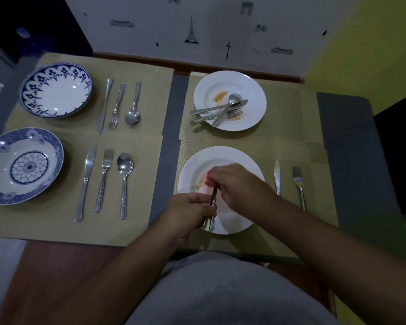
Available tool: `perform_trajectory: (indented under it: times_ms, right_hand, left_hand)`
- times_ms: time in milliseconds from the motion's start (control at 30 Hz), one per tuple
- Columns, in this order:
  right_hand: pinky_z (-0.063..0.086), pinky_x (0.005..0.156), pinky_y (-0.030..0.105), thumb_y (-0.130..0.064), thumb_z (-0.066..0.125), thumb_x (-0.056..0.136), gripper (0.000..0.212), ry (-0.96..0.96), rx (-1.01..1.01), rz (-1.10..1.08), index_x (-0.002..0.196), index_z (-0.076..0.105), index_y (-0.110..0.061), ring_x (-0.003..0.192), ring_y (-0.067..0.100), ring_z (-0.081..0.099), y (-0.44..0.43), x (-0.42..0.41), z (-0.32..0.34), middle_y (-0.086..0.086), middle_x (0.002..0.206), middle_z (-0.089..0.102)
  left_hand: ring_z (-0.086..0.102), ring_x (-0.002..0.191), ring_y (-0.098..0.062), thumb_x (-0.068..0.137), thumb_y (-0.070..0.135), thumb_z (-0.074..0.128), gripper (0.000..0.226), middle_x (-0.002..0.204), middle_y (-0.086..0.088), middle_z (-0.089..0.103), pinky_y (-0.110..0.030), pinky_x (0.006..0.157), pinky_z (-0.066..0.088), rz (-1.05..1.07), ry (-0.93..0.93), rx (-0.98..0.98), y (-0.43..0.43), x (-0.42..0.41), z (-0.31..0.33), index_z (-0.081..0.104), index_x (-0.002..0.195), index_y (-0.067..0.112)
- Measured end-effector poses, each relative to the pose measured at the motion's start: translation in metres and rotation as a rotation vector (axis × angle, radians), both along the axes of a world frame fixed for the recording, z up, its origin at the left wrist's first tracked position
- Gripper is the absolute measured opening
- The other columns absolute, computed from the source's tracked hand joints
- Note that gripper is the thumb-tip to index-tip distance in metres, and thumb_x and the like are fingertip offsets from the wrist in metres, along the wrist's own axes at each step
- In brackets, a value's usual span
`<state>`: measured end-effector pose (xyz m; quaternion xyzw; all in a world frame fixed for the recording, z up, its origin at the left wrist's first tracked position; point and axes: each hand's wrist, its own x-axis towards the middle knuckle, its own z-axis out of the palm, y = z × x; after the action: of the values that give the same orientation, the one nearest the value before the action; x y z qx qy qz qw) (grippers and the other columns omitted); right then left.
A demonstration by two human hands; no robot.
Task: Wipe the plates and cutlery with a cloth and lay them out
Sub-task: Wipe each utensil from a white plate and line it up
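Observation:
Over the near white plate (234, 221), my left hand (190, 208) grips the handle of a steel utensil (212, 202); its working end is hidden. My right hand (239, 181) is closed on a pink cloth (208, 179) pressed against the utensil's upper part. The plate shows a pinkish smear and crumbs. To its right lie a knife (277, 177) and a fork (300, 186). The far white plate (253, 90) has food stains and carries a spoon, knife and fork (220, 110) piled crosswise.
On the left mats sit two blue-patterned plates (56, 90) (21, 166), each with a knife, fork and spoon laid in a row (120, 104) (104, 181). A grey strip (169, 141) runs between the mats. A wall stands right behind the table.

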<state>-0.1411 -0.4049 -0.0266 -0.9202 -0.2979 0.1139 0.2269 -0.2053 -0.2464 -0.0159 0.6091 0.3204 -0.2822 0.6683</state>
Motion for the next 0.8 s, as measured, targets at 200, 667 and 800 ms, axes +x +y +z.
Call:
perform_trajectory:
  times_ms: [200,667,800]
  right_hand:
    - [0.045,0.084,0.027,-0.001,0.056,0.085,0.024,0.048,0.043,-0.027,0.094,0.071,-0.017,0.089,0.017,0.059,0.0,0.016,0.012,-0.001,0.094,0.07]
    - [0.047,0.073,0.022,0.0,0.054,0.088,0.027,0.087,0.119,-0.235,0.092,0.072,-0.02,0.072,-0.003,0.055,-0.018,0.014,0.023,-0.022,0.075,0.056]
    - [0.048,0.076,0.021,0.001,0.052,0.089,0.026,0.056,0.199,-0.244,0.095,0.071,-0.016,0.071,-0.01,0.052,-0.02,0.003,0.03,-0.022,0.079,0.056]
  left_hand:
    - [0.071,0.066,-0.017,0.085,-0.006,0.071,0.019,0.073,-0.006,0.077,-0.027,0.061,0.059,0.027,-0.037,-0.021,0.004,-0.006,-0.004,0.077,0.1,0.004]
    - [0.06,0.077,-0.016,0.093,0.001,0.061,0.014,0.094,-0.011,0.07,-0.023,0.058,0.043,0.156,0.092,-0.23,0.007,-0.002,0.002,0.066,0.106,0.004]
    - [0.054,0.069,-0.013,0.102,0.009,0.05,0.019,0.088,-0.007,0.068,-0.022,0.055,0.041,0.202,0.118,-0.162,0.005,-0.001,-0.003,0.068,0.107,0.005]
